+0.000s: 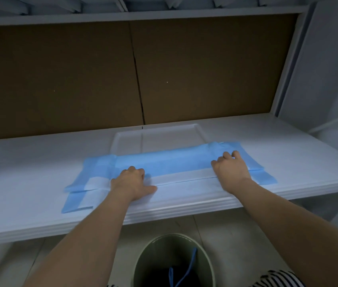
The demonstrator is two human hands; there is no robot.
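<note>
A blue and white folded pad point(170, 162) lies across the white shelf point(29, 183), its far edge over a shallow white tray point(159, 135). A blue folded band runs along its middle. My left hand point(132, 181) grips that band near its left end, fingers curled over the fold and thumb lying on the white part. My right hand point(230, 168) grips the same band near the right end, fingers curled over the top.
A brown cardboard back panel point(122, 75) closes the rear of the shelf, under an upper shelf point(143, 16). Below the shelf's front edge stands a green bin point(143, 257) with blue strips inside. A white upright point(292, 65) bounds the right side.
</note>
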